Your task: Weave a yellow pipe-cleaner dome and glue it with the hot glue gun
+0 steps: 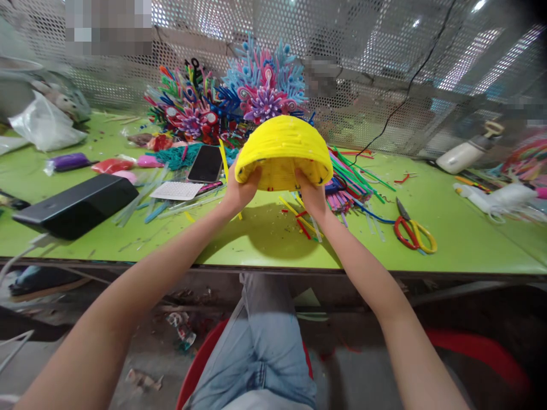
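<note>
A yellow dome-shaped shell (284, 136), wrapped in what looks like pipe cleaner strands, is held up above the green table. Its hollow underside tilts toward me, with small dark and red specks along the rim. My left hand (244, 185) grips the left end of the rim, thumb inside the hollow. At the right part of the rim my right hand (310, 191) holds on the same way. The outer fingers of both hands are partly hidden. A yellow strip (224, 159) sticks up beside my left hand.
Red-and-yellow-handled scissors (414, 230) lie right, near bundled coloured pipe cleaners (359, 176). A phone (205, 164), a white card (176, 191) and a black box (77, 205) are left. Colourful pipe cleaner flowers (265, 85) stand behind. A spray bottle (465, 152) is far right.
</note>
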Action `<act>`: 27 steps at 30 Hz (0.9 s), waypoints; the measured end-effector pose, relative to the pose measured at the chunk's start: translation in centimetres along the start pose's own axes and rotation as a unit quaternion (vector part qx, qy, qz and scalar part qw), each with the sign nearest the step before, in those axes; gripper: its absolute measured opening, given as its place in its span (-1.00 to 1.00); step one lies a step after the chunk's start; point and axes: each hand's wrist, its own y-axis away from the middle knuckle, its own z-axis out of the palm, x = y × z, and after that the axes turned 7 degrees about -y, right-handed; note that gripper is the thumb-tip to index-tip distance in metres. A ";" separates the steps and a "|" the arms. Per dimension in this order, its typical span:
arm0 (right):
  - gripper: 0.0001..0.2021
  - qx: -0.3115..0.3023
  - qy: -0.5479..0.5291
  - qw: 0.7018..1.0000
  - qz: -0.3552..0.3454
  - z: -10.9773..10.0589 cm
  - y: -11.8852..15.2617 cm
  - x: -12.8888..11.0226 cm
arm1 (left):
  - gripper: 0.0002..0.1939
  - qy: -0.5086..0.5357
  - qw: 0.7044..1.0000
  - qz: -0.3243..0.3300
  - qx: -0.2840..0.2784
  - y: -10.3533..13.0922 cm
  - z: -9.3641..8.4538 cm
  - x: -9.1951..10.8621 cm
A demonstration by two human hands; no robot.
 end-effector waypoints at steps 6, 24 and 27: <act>-0.55 -0.035 0.032 0.999 -0.025 -0.4 -0.1 -1.0 | -0.43 0.014 1.000 -0.023 -0.004 -0.2 -0.1 0.3; -0.53 -0.076 0.068 0.994 -0.047 -0.4 -0.4 -2.5 | -0.29 -0.004 1.000 0.006 -0.011 -0.8 -0.2 1.2; -0.52 -0.083 0.065 0.993 -0.046 -0.4 -0.4 -2.6 | -0.25 -0.010 1.000 0.014 -0.008 -0.8 -0.3 1.4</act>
